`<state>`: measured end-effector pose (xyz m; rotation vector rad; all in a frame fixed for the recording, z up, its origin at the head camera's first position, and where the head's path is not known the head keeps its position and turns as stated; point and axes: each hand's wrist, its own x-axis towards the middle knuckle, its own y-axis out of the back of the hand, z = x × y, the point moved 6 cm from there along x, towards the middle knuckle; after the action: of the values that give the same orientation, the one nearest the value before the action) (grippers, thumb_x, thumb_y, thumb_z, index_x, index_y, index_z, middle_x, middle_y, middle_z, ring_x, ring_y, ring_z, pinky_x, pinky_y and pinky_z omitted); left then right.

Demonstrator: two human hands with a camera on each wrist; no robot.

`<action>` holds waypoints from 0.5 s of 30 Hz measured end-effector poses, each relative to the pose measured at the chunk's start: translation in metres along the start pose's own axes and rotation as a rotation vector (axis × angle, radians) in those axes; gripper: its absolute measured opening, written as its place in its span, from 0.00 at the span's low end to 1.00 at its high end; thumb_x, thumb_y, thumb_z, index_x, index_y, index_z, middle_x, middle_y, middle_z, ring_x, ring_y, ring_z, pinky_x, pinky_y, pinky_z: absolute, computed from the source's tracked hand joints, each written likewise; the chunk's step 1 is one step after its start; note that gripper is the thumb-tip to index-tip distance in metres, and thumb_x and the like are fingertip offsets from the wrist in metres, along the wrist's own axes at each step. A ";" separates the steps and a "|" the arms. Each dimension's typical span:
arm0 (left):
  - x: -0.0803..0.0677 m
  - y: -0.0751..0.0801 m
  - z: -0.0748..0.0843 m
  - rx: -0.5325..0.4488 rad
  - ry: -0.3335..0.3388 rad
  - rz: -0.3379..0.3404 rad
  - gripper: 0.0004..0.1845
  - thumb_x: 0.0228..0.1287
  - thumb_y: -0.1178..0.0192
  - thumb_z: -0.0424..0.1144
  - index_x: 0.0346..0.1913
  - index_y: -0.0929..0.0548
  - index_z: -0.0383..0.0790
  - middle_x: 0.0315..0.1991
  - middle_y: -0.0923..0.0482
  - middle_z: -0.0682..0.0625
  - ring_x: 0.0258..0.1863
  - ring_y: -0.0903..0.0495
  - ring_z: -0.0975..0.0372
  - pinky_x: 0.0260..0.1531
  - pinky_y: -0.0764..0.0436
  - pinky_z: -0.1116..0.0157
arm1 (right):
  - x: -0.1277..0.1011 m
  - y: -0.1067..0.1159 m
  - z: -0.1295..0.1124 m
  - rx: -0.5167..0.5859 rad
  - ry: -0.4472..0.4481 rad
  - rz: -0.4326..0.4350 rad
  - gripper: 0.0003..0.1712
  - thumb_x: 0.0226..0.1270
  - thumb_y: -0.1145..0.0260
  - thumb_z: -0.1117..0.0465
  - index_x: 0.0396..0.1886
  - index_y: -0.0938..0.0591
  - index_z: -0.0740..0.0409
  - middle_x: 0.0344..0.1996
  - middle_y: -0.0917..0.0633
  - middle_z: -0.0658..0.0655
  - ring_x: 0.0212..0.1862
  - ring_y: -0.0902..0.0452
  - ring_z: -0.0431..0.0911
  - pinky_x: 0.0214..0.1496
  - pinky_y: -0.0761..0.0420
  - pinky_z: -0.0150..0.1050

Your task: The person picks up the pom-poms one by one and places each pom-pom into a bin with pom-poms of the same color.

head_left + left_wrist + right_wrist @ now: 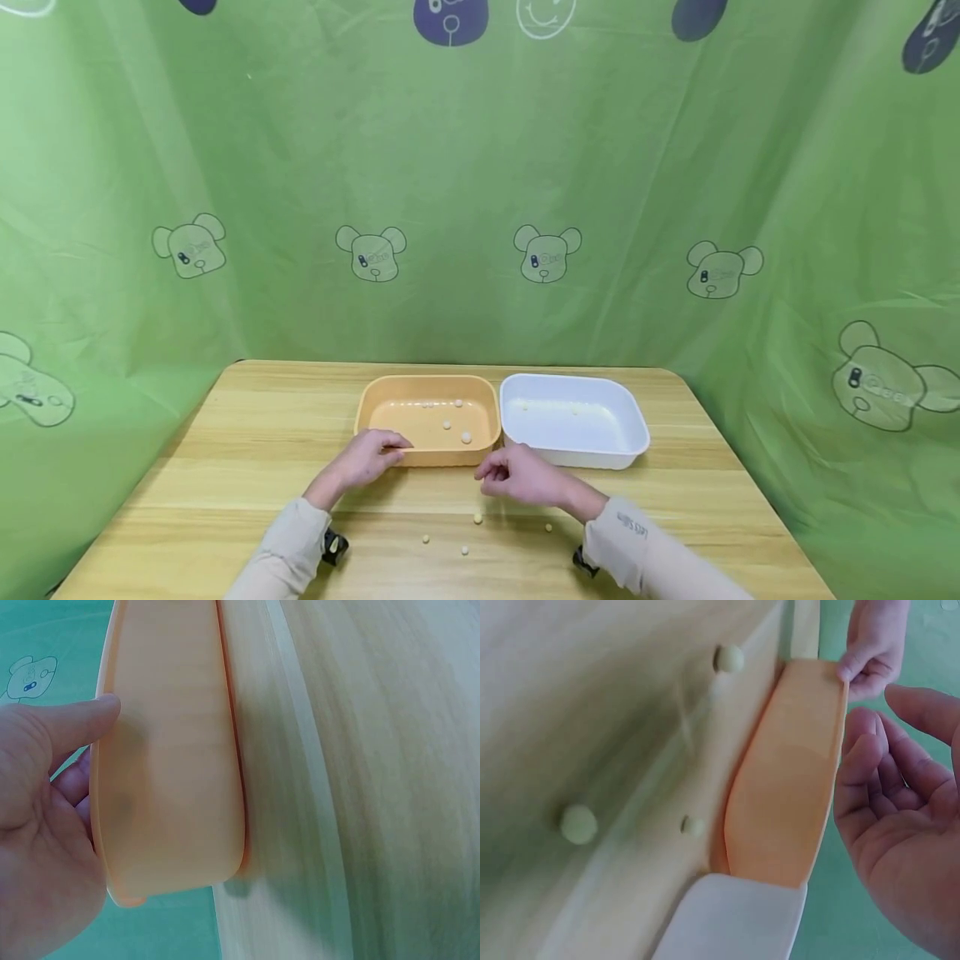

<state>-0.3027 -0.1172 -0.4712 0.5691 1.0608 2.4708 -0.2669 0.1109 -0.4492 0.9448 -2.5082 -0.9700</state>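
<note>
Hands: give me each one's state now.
Left hand: grips the orange tray rim.
Right hand: open, fingers loosely curled, holding nothing.

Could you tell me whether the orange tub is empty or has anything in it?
Not empty: the orange tub holds a few small pale balls on its floor, seen from the head view.

Staged recording booth: green bear-print cloth backdrop (480,208) encloses a wooden bench (225,467) on three sides.

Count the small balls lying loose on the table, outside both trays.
4 balls on the table: one near the right hand, one right of it, two nearer the front. Hands may hide others.
</note>
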 end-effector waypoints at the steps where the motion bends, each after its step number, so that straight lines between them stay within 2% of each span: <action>1: 0.000 0.000 0.000 -0.001 0.001 0.000 0.08 0.63 0.41 0.29 0.42 0.15 0.35 0.39 0.16 0.46 0.38 0.20 0.59 0.40 0.23 0.60 | -0.001 -0.003 -0.001 0.006 0.001 -0.015 0.08 0.59 0.35 0.68 0.38 0.16 0.65 0.24 0.20 0.44 0.28 0.26 0.35 0.35 0.22 0.31; 7: 0.000 0.002 0.001 0.015 0.000 0.006 0.08 0.63 0.41 0.30 0.42 0.15 0.37 0.39 0.16 0.48 0.38 0.20 0.59 0.41 0.22 0.60 | -0.007 -0.021 -0.007 -0.002 0.038 -0.099 0.08 0.57 0.34 0.69 0.38 0.16 0.66 0.26 0.19 0.42 0.30 0.24 0.32 0.36 0.21 0.29; 15: 0.000 0.001 0.000 0.022 -0.008 0.000 0.08 0.63 0.41 0.30 0.42 0.15 0.37 0.38 0.16 0.47 0.38 0.20 0.58 0.40 0.22 0.60 | -0.009 -0.039 -0.011 -0.163 0.104 -0.188 0.08 0.56 0.32 0.69 0.37 0.16 0.62 0.24 0.21 0.39 0.28 0.27 0.28 0.33 0.24 0.24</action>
<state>-0.3027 -0.1181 -0.4708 0.5856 1.0858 2.4577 -0.2366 0.0898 -0.4679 1.1621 -2.2482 -1.1304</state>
